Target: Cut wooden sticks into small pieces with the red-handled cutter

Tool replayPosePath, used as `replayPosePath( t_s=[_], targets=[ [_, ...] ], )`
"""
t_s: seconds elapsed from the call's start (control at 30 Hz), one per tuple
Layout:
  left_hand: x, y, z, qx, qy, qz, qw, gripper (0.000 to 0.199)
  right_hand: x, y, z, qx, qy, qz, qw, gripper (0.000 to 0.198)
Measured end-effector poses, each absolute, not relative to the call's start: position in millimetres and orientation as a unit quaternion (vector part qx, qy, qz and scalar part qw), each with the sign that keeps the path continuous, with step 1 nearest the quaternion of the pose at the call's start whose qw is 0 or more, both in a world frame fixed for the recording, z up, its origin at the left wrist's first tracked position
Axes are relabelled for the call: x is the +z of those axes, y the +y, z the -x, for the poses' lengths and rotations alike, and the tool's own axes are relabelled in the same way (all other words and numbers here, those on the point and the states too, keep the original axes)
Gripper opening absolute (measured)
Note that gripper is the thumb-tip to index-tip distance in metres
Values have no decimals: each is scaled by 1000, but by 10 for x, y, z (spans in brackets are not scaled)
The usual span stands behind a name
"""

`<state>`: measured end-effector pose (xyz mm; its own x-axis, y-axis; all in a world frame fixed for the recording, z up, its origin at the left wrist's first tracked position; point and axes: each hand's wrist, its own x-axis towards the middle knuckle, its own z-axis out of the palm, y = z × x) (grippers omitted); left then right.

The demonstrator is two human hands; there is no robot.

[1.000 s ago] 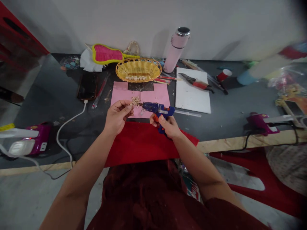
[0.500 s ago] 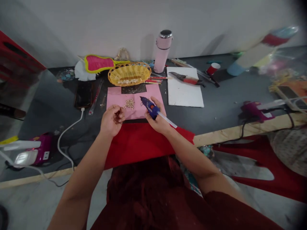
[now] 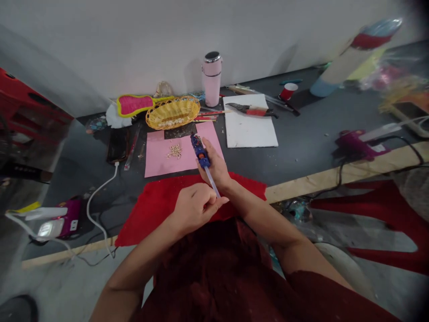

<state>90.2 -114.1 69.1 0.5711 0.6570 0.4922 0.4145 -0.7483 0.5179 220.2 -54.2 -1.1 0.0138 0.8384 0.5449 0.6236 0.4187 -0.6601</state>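
My right hand (image 3: 218,170) is wrapped round a blue hot glue gun (image 3: 199,151), its nozzle pointing away from me. A pale glue stick (image 3: 212,180) sticks out of the gun's back end. At the end of that stick is my left hand (image 3: 192,206), fingers curled and thumb against the stick. Below the hands a red cloth (image 3: 147,208) hangs over the table edge. Beyond lies a pink sheet (image 3: 154,163) bearing a small pile of beige pellet-like pieces (image 3: 174,151).
A yellow wicker basket (image 3: 172,112) and a pink thermos (image 3: 212,82) stand at the back. Red-handled pliers (image 3: 253,110) lie on a white board (image 3: 251,134). At left are a phone (image 3: 118,145) with a white cable and a purple device (image 3: 69,219). Another purple device (image 3: 357,144) sits right.
My left hand has moved from beside the pellet pile back towards me, to the rear end of the glue stick. The glue gun has turned to point more straight ahead. The view has shifted.
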Motion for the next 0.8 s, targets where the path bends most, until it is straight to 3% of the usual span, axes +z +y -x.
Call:
replayPosePath(
  t_s=[0.13, 0.27, 0.8],
  targets=[
    [663, -1182, -882, 363, 328, -848, 204, 36, -2, -539, -2196, 118, -712, 515, 463, 66],
    [689, -1221, -882, 370, 337, -832, 238, 18, -15, -538, -2197, 111, -722, 498, 466, 71],
    [765, -1192, -832, 352, 317, -844, 252, 10, -61, -530, -2166, 128, -715, 480, 492, 63]
  ],
)
